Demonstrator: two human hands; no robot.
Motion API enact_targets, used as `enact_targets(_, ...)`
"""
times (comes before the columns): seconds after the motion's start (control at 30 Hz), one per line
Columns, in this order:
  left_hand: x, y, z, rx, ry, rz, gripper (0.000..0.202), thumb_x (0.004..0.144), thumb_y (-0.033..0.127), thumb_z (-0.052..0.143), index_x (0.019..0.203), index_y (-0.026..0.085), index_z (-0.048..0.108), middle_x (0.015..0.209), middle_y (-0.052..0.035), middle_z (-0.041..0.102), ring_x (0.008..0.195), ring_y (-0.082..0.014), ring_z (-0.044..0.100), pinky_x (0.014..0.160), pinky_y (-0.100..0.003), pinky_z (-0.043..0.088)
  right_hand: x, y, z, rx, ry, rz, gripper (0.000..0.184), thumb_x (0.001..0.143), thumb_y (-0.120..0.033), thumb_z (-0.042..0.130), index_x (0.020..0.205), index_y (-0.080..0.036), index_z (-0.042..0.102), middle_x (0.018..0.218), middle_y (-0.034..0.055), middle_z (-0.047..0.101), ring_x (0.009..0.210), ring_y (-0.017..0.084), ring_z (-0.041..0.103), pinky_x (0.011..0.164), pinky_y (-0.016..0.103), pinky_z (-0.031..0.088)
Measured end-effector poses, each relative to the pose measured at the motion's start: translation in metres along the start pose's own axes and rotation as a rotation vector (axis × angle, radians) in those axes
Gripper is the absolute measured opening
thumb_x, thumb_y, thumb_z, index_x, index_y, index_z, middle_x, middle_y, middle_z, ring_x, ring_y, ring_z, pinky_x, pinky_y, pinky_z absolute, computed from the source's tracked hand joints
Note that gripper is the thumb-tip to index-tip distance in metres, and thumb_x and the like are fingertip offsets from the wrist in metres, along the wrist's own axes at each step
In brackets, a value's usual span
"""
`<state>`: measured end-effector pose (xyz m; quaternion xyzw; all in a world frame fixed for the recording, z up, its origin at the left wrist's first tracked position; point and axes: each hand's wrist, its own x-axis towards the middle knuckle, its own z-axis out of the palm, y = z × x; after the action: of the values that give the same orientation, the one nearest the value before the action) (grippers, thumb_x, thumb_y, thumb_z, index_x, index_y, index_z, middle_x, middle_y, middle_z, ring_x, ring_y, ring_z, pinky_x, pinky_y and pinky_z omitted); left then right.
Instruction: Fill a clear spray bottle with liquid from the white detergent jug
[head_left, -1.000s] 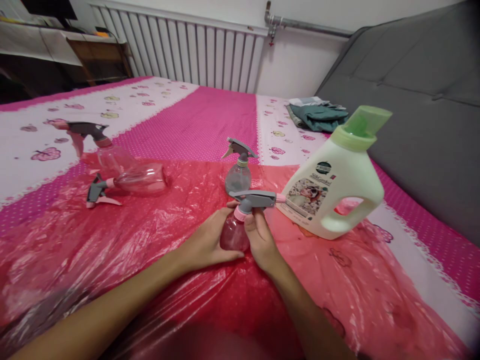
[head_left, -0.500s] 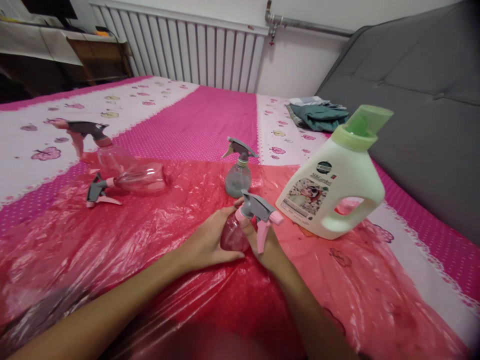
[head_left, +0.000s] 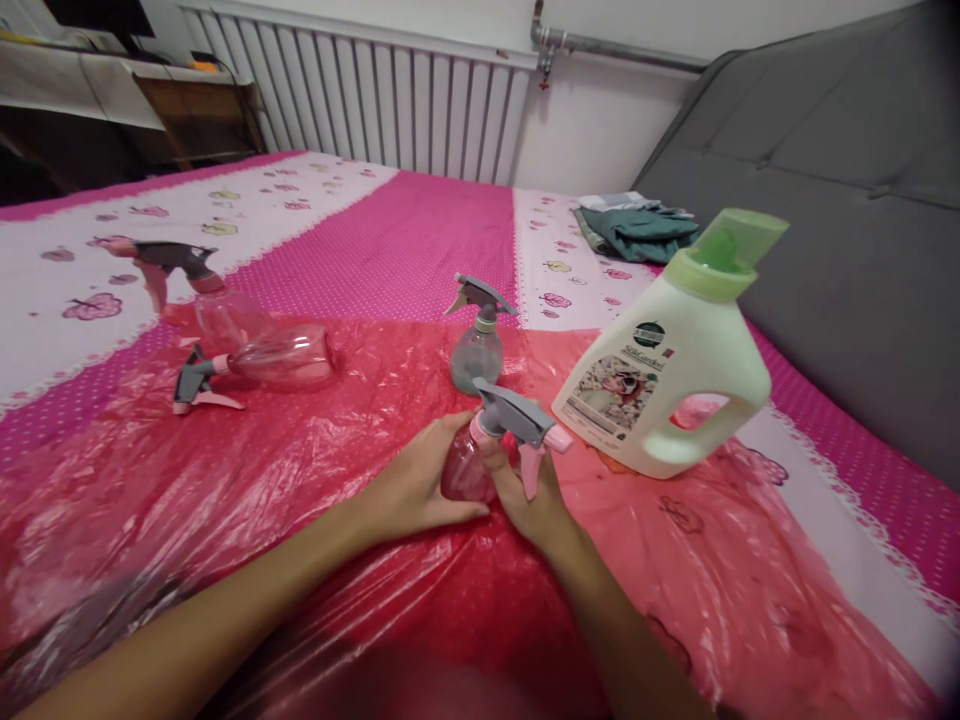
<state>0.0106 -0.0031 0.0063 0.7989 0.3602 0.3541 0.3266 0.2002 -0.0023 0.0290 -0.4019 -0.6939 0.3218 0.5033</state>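
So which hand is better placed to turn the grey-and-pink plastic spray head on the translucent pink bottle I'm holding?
Probably your right hand: its thumb is up near the spray head. Your left hand is around the bottle, thumb low near its base, better for steadying.

The label (head_left: pixel 611 395) on the white jug (head_left: pixel 697 345) reads, probably, "SilkGarden"; its smaller print is illegible.

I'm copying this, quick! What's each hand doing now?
Left hand: holding the pink spray bottle by its body.
Right hand: holding it too, under the sprayer head.
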Motion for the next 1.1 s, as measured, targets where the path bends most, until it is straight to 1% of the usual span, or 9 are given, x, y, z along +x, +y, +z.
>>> enact_targets(0.2, 0.0003, -0.0006, -0.0004, 0.039, 0.019, 0.008, 0.096, 0.081, 0.045, 0.092, 0.159, 0.032, 0.038, 0.158, -0.0127, 0.055, 0.141, -0.0420, 0.059, 0.119, -0.060, 0.049, 0.0007, -0.0025, -0.0034, 0.001, 0.051, -0.036, 0.039, 0.104, -0.058, 0.053, 0.109, -0.021, 0.067, 0.117, 0.0076, 0.066, 0.118, 0.019, 0.057, 0.106, 0.035, 0.048)
enact_targets(0.33, 0.0010, 0.0001, -0.0013, 0.072, 0.017, 0.033, 0.098, 0.081, 0.049, 0.091, 0.160, 0.032, 0.036, 0.156, -0.0137, 0.056, 0.138, -0.0424, 0.060, 0.116, -0.061, 0.050, 0.0014, -0.0028, -0.0087, -0.020, 0.094, -0.019, 0.041, 0.105, -0.058, 0.052, 0.109, -0.020, 0.066, 0.114, 0.0090, 0.065, 0.112, 0.019, 0.060, 0.101, 0.034, 0.050)
enact_targets(0.53, 0.0007, -0.0011, -0.0001, 0.003, 0.003, 0.005, 0.090, 0.082, 0.041, 0.090, 0.157, 0.031, 0.041, 0.156, -0.0132, 0.057, 0.139, -0.0411, 0.060, 0.117, -0.060, 0.050, 0.0036, -0.0034, -0.0071, -0.071, -0.021, -0.075, 0.039, 0.104, -0.057, 0.053, 0.117, -0.023, 0.070, 0.116, 0.0070, 0.067, 0.115, 0.020, 0.059, 0.103, 0.038, 0.049)
enact_targets(0.67, 0.0002, -0.0008, -0.0002, -0.010, -0.001, -0.014, 0.089, 0.082, 0.041, 0.090, 0.155, 0.031, 0.041, 0.157, -0.0134, 0.057, 0.140, -0.0409, 0.060, 0.118, -0.061, 0.050, 0.0044, -0.0027, -0.0065, -0.077, -0.021, -0.069, 0.038, 0.105, -0.054, 0.053, 0.115, -0.022, 0.070, 0.117, 0.0071, 0.067, 0.116, 0.020, 0.057, 0.102, 0.037, 0.049)
enact_targets(0.8, 0.0001, -0.0008, -0.0003, -0.027, -0.005, -0.013, 0.089, 0.083, 0.040, 0.091, 0.155, 0.031, 0.040, 0.158, -0.0136, 0.056, 0.141, -0.0399, 0.060, 0.117, -0.060, 0.051, 0.0036, -0.0008, -0.0060, -0.074, -0.037, -0.065, 0.038, 0.106, -0.053, 0.050, 0.120, -0.022, 0.068, 0.117, 0.0072, 0.067, 0.114, 0.019, 0.058, 0.100, 0.036, 0.050)
enact_targets(0.97, 0.0003, -0.0019, 0.0003, -0.025, -0.002, -0.001, 0.089, 0.082, 0.039, 0.091, 0.155, 0.031, 0.041, 0.157, -0.0144, 0.057, 0.140, -0.0401, 0.060, 0.116, -0.060, 0.051, 0.0039, -0.0007, -0.0050, -0.074, -0.042, -0.060, 0.040, 0.105, -0.055, 0.050, 0.116, -0.021, 0.067, 0.117, 0.0075, 0.066, 0.113, 0.020, 0.058, 0.101, 0.036, 0.050)
enact_targets(1.1, 0.0004, -0.0012, 0.0004, -0.023, -0.011, -0.018, 0.088, 0.082, 0.040, 0.091, 0.155, 0.030, 0.042, 0.158, -0.0144, 0.056, 0.142, -0.0403, 0.059, 0.117, -0.060, 0.050, 0.0033, -0.0008, -0.0048, -0.071, -0.038, -0.051, 0.041, 0.105, -0.056, 0.049, 0.116, -0.021, 0.067, 0.117, 0.0079, 0.067, 0.113, 0.019, 0.058, 0.102, 0.036, 0.050)
